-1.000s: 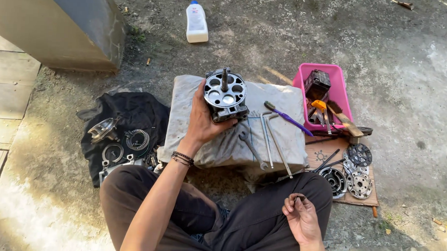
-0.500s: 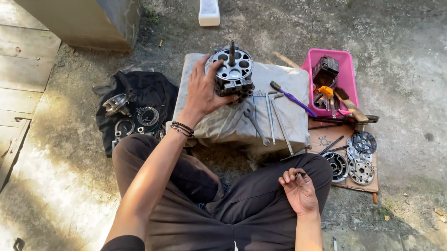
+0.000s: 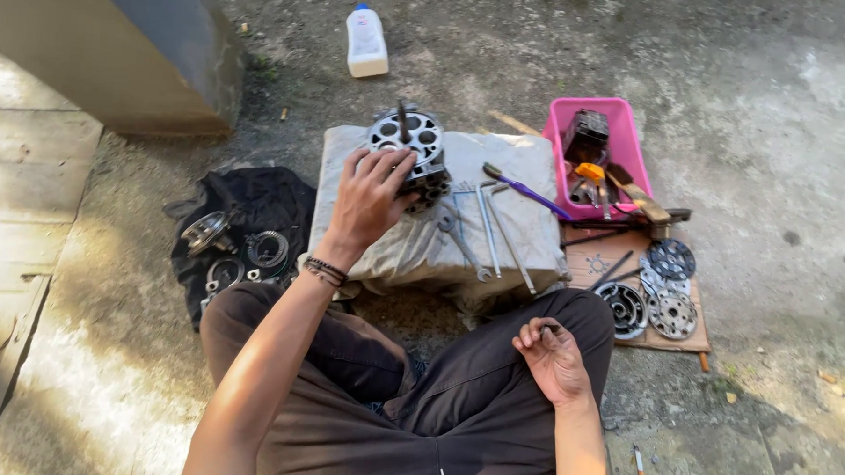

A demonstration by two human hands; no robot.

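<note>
R hand (image 3: pixel 551 359) on the knee at 5 o'clock, fingers curled round a small dark part. L hand (image 3: pixel 368 200) grips the round metal cylinder block (image 3: pixel 409 153) upright on the cloth-covered block (image 3: pixel 526 232) at 12; best kept steady by its side. Pink tray (image 3: pixel 562 121) at 1: black housing (image 3: pixel 587 136), orange-handled tool (image 3: pixel 590 172), assorted tools

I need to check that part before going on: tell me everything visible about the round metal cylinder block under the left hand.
The round grey metal cylinder block stands upright on the cloth-covered block, near its far left corner. Its top face shows a ring of round bores, and a dark shaft sticks up from the centre. It looks grimy and dark-sided. The left hand grips its near side; nothing else touches it.
</note>
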